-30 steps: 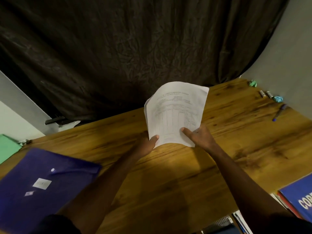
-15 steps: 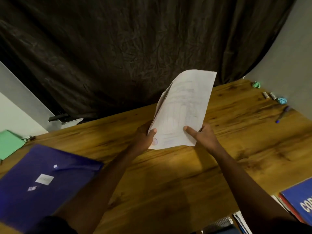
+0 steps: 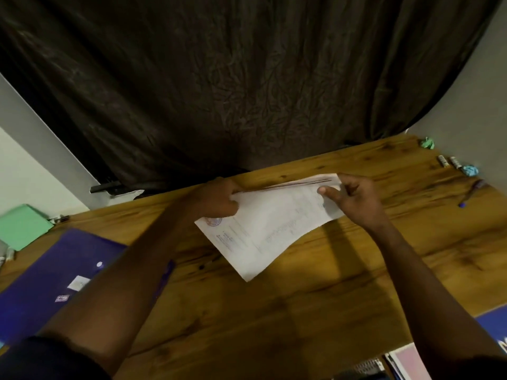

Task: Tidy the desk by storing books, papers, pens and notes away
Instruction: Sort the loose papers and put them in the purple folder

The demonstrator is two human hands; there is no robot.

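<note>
Green folder (image 3: 23, 226): at the far-left edge of the wooden desk (image 3: 274, 325). Purple snap folder (image 3: 49, 286): lying flat near it. Left hand (image 3: 216, 198): fingers curled, pinching the stamped end of the paper sheaf (image 3: 269, 226). Sheaf: held low over mid-desk, nearly flat, long axis left to right, header pointing left. Right hand (image 3: 354, 198): thumb and fingers clamping the opposite end. Far right: blue item, probably a pen (image 3: 470, 194).

Single view: head-worn wide-angle camera, above near edge of desk (image 3: 274, 311), facing forward and down. Close, at arm's reach; dark curtain (image 3: 233, 78) behind desk fills upper half.
</note>
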